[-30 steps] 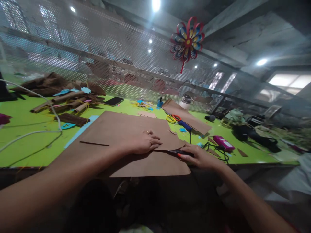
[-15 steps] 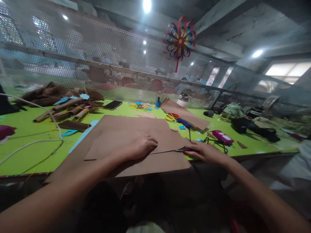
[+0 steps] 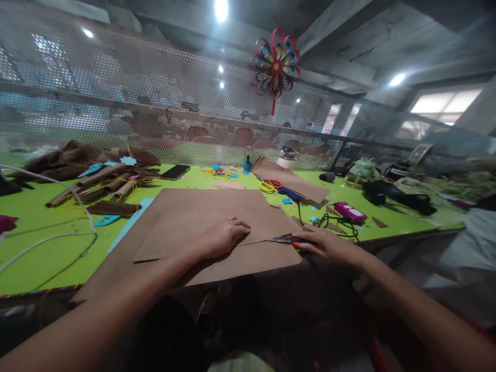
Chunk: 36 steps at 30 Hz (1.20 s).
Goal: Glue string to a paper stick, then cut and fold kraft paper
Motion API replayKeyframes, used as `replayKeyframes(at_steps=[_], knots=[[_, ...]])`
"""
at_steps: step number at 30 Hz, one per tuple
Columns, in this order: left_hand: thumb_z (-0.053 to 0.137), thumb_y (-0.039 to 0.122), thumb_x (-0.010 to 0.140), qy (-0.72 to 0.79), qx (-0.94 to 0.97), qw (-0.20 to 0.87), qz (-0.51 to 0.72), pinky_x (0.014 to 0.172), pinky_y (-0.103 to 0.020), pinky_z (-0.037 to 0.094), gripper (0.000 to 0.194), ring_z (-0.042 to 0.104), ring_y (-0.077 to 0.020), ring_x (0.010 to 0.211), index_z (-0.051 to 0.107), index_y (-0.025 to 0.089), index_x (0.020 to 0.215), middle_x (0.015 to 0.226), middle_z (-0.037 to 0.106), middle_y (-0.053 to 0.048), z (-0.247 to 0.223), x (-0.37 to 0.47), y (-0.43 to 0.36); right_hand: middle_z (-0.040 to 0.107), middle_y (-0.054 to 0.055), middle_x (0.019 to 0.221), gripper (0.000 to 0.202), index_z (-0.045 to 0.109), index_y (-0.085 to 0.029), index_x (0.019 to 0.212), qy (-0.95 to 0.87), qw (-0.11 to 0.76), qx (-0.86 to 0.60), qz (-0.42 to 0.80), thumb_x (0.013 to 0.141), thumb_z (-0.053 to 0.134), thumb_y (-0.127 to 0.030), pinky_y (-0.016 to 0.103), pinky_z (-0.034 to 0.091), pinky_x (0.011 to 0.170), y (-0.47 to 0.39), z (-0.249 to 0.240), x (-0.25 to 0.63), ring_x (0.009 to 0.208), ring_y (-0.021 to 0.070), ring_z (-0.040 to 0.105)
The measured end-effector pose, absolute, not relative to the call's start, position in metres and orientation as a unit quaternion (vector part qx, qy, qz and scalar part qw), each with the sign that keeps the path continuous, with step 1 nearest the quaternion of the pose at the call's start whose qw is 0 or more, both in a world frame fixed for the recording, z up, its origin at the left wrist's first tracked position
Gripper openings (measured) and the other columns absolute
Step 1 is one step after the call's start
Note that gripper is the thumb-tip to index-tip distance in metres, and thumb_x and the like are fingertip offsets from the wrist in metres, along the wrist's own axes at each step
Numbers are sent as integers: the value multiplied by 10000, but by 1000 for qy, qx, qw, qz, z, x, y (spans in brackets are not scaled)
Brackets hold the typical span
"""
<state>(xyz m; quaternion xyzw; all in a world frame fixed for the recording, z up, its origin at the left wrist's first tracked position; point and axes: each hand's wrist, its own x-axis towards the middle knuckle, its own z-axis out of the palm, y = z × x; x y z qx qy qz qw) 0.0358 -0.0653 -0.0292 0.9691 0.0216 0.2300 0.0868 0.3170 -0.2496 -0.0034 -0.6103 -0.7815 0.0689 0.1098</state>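
Note:
A large sheet of brown paper [image 3: 248,263] lies over the front of the green table, with another brown sheet [image 3: 217,204] on top of it. My left hand [image 3: 225,237] rests on the upper sheet, fingers slightly curled and lying on the paper, a ring on one finger. To its right, my right hand [image 3: 321,243] is closed around the red-and-black handles of a pair of scissors [image 3: 281,239]. The blades point left at the paper, at the end of a dark cut line that runs toward my left fingertips. My right fingers partly cover the handles.
Yellow-and-red-handled scissors [image 3: 267,186] and folded brown paper [image 3: 292,181] lie behind the sheets. A magenta device [image 3: 350,212] and black cord are at right. Brown paper rolls [image 3: 110,181], a phone [image 3: 175,171] and a white cable [image 3: 91,219] are at left. A perforated screen stands behind.
The scissors have moved slightly left along the paper, and more of their blades shows. My left hand stays on the sheet. The whole view has shifted a little.

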Motion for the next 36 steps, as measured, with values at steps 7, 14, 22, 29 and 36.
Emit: replayKeyframes(at_steps=[7,14,22,29,36], knots=[[367,275,991,23,969,91,228,892,-338,435,341,610,-177,966,690,168,1023,1093,684,-99,-32,36,-63,603,112,1108,400,619,-233,1229,-820,124,-555,72,971,404,-449,337,445,910,-232,6,296,1064,229,560],[372,281,990,32,968,100,230,893,-340,445,332,603,-184,992,677,179,1073,1094,687,-96,-33,37,-63,623,101,1030,412,619,-223,1232,-821,117,-556,58,973,398,-455,311,453,806,-225,9,274,911,207,586],[384,249,983,46,968,102,223,915,-341,438,318,599,-189,1014,671,168,1095,1123,682,-95,-29,36,-66,624,95,1011,436,640,-239,1205,-817,92,-566,56,969,377,-495,328,447,809,-219,15,261,906,217,583],[417,227,964,57,967,118,218,937,-351,431,292,600,-198,1031,658,168,1119,1124,681,-100,-33,37,-62,603,90,1010,421,640,-249,1208,-815,102,-566,73,967,392,-489,314,457,814,-217,13,250,895,201,602],[411,240,966,49,968,116,215,917,-356,431,295,613,-198,996,674,155,1069,1100,689,-114,-32,38,-63,591,90,964,439,634,-226,1204,-806,110,-577,73,973,370,-490,308,448,766,-222,9,238,845,201,601]])
